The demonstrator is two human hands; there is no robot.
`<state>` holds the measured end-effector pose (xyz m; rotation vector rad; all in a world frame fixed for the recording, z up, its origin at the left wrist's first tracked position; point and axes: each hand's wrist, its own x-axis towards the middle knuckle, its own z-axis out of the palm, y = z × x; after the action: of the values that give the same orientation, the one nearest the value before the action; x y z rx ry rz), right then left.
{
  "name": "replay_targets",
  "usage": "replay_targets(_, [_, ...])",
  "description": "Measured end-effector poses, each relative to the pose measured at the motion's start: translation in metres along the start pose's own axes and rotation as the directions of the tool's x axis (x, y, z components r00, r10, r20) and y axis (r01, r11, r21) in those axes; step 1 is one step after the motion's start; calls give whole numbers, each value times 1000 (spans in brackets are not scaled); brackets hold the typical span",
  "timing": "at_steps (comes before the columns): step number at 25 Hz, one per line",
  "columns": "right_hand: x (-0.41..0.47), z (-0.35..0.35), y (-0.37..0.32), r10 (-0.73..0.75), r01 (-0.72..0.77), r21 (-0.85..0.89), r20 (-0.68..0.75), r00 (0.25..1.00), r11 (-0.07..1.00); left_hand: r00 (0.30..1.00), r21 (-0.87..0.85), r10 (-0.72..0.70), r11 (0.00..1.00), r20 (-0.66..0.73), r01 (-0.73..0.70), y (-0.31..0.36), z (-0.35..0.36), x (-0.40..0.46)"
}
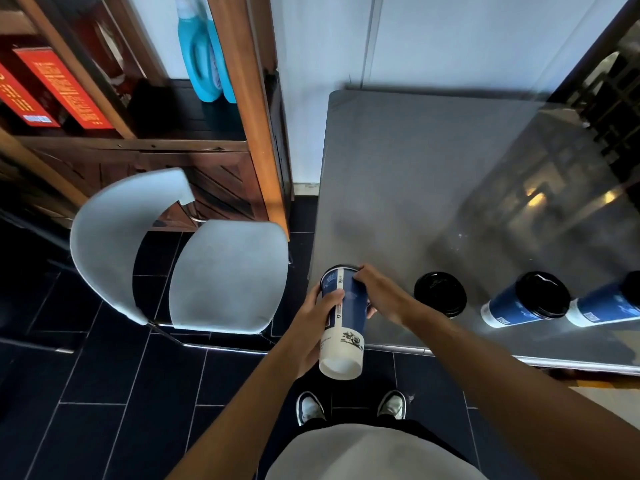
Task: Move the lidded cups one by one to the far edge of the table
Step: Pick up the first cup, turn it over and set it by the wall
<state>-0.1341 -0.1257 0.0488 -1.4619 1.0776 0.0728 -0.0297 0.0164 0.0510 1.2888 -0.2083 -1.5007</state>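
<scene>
The held cup's [343, 320] lid end points away, so only a sliver of dark rim shows. The right hand [375, 292] covers that rim's right side. The rightmost cup [604, 308] is cut by the right edge. Print on every cup is too small to read.

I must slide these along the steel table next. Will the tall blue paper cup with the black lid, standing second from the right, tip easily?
Probably yes: the tall blue paper cup with the black lid looks narrow-based and wider on top. The steel table looks smooth, so a low push likely slides it. Its weight cannot be told.
</scene>
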Motion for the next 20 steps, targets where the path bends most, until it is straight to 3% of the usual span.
replay_targets(6, [-4,8,14,25,-26,-40,-14,1000,999,999,-56,-37,998,-35,35,-2,1,-3])
replay_targets(11, [-13,6,-4,-63,62,67,23,998,996,998,67,-27,997,-54,30,-8,-6,5])
replay_targets(15, [-22,0,-16,-341,339,-73,-14,940,938,992,312,129,942,-7,-120,0,3,21])
replay_targets(20, [-10,-12,-29,-414,374,-208,-208,886,904,938,539,344,785,33,-307,2,8,50])
